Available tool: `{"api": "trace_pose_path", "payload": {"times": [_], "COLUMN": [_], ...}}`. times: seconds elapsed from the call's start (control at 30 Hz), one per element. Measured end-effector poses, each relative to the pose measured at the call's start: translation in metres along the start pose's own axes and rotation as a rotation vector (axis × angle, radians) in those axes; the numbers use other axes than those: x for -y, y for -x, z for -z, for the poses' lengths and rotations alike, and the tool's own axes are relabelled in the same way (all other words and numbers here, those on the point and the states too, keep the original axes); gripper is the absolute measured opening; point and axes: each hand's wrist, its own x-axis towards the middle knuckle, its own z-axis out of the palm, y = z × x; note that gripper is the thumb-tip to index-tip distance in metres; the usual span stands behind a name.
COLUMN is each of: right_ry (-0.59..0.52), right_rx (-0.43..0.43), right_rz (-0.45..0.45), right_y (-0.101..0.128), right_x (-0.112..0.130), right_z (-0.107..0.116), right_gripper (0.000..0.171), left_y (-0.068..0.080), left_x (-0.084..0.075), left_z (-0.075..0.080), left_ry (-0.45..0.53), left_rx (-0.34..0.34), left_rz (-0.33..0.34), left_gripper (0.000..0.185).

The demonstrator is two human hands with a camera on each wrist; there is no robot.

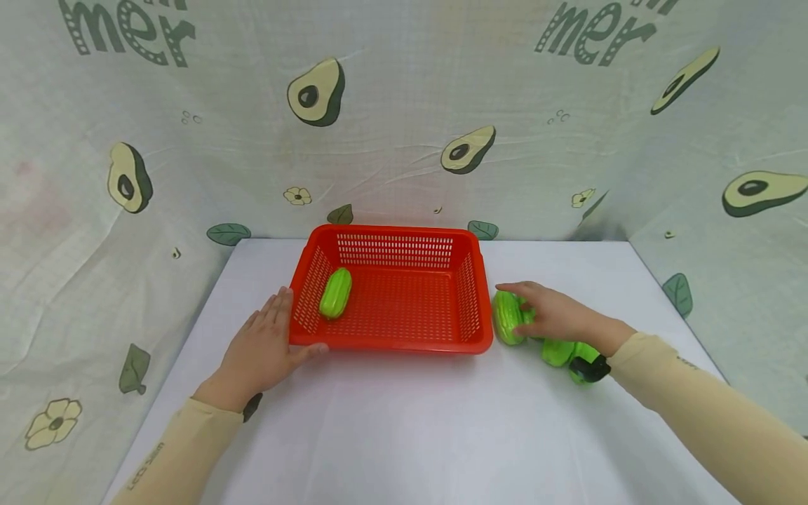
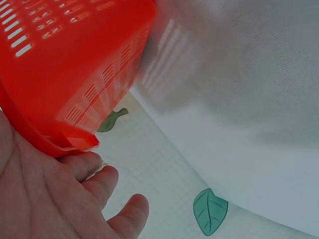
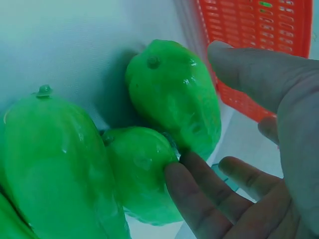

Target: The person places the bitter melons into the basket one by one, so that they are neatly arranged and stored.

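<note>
A red plastic basket stands on the white table, with one glossy green oblong fruit lying inside near its left wall. My left hand rests against the basket's front left corner, fingers extended along the rim. In the left wrist view, the fingers are beside the red rim. My right hand is over the green fruits right of the basket, thumb and fingers spread. The right wrist view shows it around the fruit nearest the basket, fingertips close to or touching a second fruit; which, I cannot tell.
Further green fruits lie partly hidden under the right wrist, where a black strap piece shows. The white tabletop extends in front of the basket. Cloth printed with avocados hangs behind and at both sides.
</note>
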Motion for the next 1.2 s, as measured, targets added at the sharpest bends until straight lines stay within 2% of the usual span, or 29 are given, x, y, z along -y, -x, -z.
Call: {"api": "trace_pose_path", "payload": {"times": [0.23,0.4,0.67,1.0,1.2], "right_ry": [0.14,0.197,0.176,0.166,0.136], "right_rx": [-0.012,0.023,0.112,0.144,0.117], "right_rz": [0.016,0.025,0.0,0.006,0.009], "right_y": [-0.002,-0.006,-0.015,-0.021,-0.021], "right_x": [0.001,0.002,0.005,0.006,-0.002], "right_z": [-0.004,-0.001,0.001,-0.005,-0.006], "right_gripper": [0.078,0.073,0.074,0.076,0.077], "left_y": [0.001,0.001,0.002,0.003,0.003], "left_x": [-0.001,-0.002,-0.003,-0.003,-0.003], "left_z": [0.001,0.001,0.001,0.003,0.002], "left_ry": [-0.008,-0.007,-0.009,-0.01,-0.009], "left_rx": [0.007,0.006,-0.002,-0.003,-0.001], "left_rz": [0.007,0.011,0.003,-0.002,-0.003], "left_gripper": [0.125,0.126,0.125,0.123,0.123]}}
